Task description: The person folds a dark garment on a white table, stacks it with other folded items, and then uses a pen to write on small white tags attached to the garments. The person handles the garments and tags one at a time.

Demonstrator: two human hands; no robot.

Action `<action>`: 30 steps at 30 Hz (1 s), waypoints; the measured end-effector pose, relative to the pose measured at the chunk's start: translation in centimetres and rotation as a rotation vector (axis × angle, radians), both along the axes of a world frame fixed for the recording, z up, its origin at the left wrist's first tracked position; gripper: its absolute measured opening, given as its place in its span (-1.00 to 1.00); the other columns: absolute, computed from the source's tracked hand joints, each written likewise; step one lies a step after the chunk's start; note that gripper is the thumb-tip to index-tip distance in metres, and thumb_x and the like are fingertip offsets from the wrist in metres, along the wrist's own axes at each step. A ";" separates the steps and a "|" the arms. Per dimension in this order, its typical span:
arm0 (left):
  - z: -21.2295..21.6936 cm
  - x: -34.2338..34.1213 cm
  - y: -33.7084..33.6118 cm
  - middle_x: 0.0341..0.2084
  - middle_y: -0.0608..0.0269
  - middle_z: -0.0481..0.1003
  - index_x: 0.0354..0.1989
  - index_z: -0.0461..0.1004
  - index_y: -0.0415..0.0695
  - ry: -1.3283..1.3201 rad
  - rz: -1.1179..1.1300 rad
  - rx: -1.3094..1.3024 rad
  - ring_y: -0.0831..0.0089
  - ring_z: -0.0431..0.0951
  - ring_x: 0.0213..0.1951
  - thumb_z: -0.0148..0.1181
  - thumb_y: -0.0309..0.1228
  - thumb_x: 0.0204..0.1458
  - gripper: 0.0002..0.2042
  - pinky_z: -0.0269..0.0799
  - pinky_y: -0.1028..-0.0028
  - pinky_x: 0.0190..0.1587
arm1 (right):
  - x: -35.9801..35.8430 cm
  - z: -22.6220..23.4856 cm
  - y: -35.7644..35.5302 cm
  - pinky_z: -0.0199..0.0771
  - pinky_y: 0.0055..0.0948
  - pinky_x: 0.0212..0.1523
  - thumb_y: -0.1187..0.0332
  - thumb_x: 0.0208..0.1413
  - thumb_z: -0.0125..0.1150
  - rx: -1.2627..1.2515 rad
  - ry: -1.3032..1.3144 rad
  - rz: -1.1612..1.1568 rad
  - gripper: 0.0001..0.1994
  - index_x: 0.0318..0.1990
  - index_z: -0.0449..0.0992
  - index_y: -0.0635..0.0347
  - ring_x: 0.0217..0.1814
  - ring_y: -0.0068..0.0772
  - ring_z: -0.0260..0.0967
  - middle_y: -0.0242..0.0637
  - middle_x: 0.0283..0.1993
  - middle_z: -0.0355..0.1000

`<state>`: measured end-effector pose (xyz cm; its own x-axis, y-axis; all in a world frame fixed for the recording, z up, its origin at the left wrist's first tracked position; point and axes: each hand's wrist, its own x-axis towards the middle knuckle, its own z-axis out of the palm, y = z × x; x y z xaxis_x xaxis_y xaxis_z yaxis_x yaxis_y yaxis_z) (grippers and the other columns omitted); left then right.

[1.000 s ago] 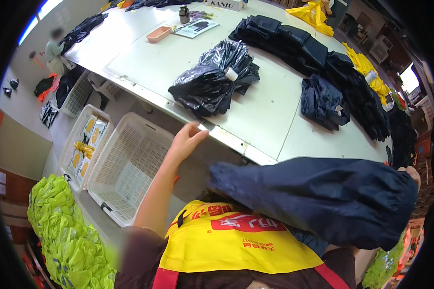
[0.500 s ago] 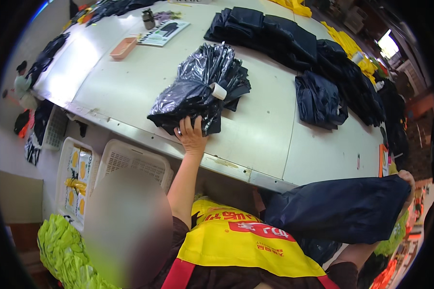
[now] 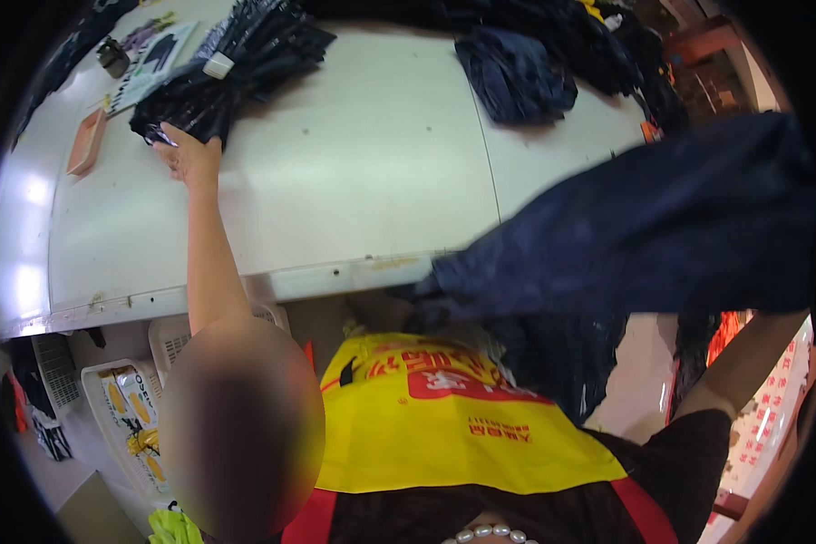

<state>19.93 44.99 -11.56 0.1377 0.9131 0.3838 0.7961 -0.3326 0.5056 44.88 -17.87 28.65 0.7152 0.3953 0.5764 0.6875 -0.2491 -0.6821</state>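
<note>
A tied bundle of shiny black sheet material (image 3: 245, 77) with a white tag lies at the far left of the table. My left hand (image 3: 189, 156) grips its near end, with the arm stretched out straight. At the right, a large navy cloth piece (image 3: 644, 227) is lifted above the table's edge and hangs in a wide sheet toward my lap. My right forearm (image 3: 743, 363) rises behind its outer end; the cloth hides the hand holding it up. More dark shiny material (image 3: 562, 363) hangs below, beside my yellow apron (image 3: 471, 408).
The white table (image 3: 363, 181) carries a folded navy pile (image 3: 517, 77), a pink tray (image 3: 86, 142), a magazine (image 3: 154, 68) and a small dark jar (image 3: 112, 57). Dark garments line the far edge. Below the front edge stand pale plastic baskets (image 3: 95, 390), one with yellow-and-white packets. A blurred round patch covers the lower left.
My left hand and the black bundle have shifted farther away and left in view. The navy cloth has been raised and spread wider at the right. The view itself has turned.
</note>
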 end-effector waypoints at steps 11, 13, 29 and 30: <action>6.6 -6.3 -26.5 -0.54 0.20 0.48 -0.47 0.45 -0.31 -0.925 -1.120 -0.683 0.50 0.46 -0.42 -0.23 0.21 0.11 -0.31 0.37 0.54 -0.28 | 2.4 2.6 5.0 0.38 -0.59 -0.08 0.47 0.09 0.09 -0.132 0.006 0.122 -0.75 -0.06 0.41 0.28 -0.20 -0.52 0.36 -0.29 -0.17 0.38; 8.2 -6.5 -28.3 -0.53 0.24 0.48 -0.43 0.46 -0.32 -1.047 -1.020 -0.714 0.52 0.44 -0.42 -0.20 0.20 0.10 -0.32 0.35 0.55 -0.30 | 3.3 2.7 6.4 0.38 -0.59 -0.08 0.46 0.08 0.10 -0.147 0.002 0.179 -0.75 -0.06 0.41 0.28 -0.20 -0.52 0.37 -0.30 -0.17 0.39; 12.8 -5.2 -39.3 -0.28 0.27 0.41 -0.19 0.36 -0.23 -0.697 -0.611 -0.587 0.51 0.39 -0.24 0.40 -0.46 -0.24 -0.58 0.31 0.54 -0.14 | 10.1 4.0 18.7 0.39 -0.62 -0.06 0.39 0.05 0.21 -0.216 -0.042 0.718 -0.70 -0.05 0.45 0.28 -0.18 -0.54 0.42 -0.32 -0.18 0.47; 13.1 -5.8 -38.5 -0.35 0.31 0.40 -0.29 0.37 -0.24 -0.872 -0.520 -0.623 0.55 0.38 -0.29 0.32 -0.52 -0.19 -0.71 0.31 0.57 -0.20 | 10.2 3.8 20.0 0.39 -0.62 -0.06 0.38 0.05 0.21 -0.221 -0.036 0.755 -0.69 -0.05 0.45 0.28 -0.18 -0.54 0.42 -0.32 -0.18 0.47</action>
<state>14.11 6.47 1.57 0.4593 0.8873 0.0423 -0.0540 -0.0196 0.9984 55.05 2.09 32.41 0.1895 0.8749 0.4457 0.7457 0.1671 -0.6450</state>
